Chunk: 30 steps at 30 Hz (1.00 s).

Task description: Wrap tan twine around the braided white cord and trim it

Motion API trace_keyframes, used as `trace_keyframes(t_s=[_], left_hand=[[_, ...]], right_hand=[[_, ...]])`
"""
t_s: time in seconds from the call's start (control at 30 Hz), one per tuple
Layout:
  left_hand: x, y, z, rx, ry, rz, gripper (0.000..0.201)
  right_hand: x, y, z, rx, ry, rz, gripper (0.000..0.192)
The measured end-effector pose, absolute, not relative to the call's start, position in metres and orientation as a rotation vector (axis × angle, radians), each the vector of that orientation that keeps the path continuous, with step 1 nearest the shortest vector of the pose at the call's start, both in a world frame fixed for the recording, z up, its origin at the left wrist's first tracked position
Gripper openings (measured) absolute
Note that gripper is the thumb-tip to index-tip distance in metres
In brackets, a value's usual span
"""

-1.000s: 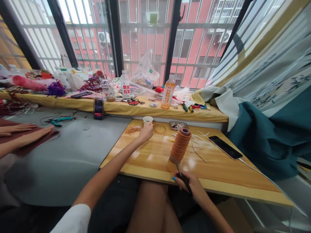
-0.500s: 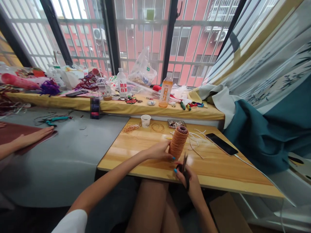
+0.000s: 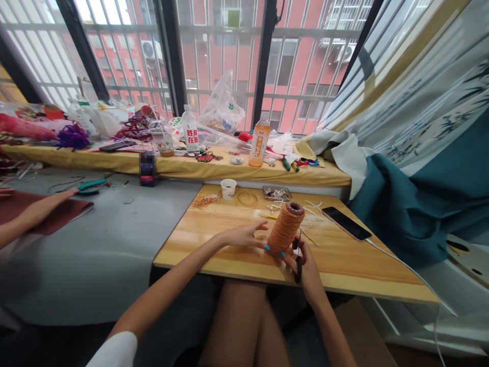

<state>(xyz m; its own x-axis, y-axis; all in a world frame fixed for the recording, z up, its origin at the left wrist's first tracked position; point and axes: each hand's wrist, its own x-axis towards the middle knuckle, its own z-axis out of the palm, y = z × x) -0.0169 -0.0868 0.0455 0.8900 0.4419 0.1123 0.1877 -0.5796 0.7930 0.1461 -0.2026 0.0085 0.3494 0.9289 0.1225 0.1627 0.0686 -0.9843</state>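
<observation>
Left hand point(image 3: 244, 237) fingers spread open, touching tilted orange twine spool point(image 3: 286, 229) on worktop point(image 3: 214, 239); right hand point(image 3: 305, 262) fingers closed on black scissors point(image 3: 298, 265)

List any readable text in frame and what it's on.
"胜算在握": red characters on the white label of the clear bottle.
Orange drink bottle: label print too small to read.
Plastic bag: green logo only, no legible words.
Pixelated box: unreadable.
</observation>
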Motion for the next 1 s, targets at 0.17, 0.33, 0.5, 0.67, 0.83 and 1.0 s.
trace_keyframes(t_s=[0.17,0.33,0.5,0.67,0.83,1.0], left_hand=[[0.008,-0.111,0.027,2.326,0.657,0.384,0.044],[0.000,-0.124,0.017,2.348,0.856,0.415,0.028],[-0.012,-0.132,0.022,2.233,0.694,0.452,0.008],[-0.034,-0.151,0.033,2.230,0.476,0.449,0.017],[-0.073,-0.170,0.043,2.142,0.645,0.561,0.023],[-0.106,-0.185,0.041,2.020,0.794,0.615,0.025]], right_hand=[[0.145,-0.204,0.005,-1.346,-1.135,0.806,0.068],[0.149,-0.201,-0.003,-1.354,-1.163,0.719,0.064],[0.148,-0.199,-0.008,-1.418,-1.180,0.544,0.069],[0.143,-0.197,-0.008,-1.562,-1.108,0.367,0.069],[0.145,-0.222,0.003,-1.443,-0.927,0.566,0.061],[0.147,-0.267,0.012,-1.538,-1.021,0.834,0.048]])
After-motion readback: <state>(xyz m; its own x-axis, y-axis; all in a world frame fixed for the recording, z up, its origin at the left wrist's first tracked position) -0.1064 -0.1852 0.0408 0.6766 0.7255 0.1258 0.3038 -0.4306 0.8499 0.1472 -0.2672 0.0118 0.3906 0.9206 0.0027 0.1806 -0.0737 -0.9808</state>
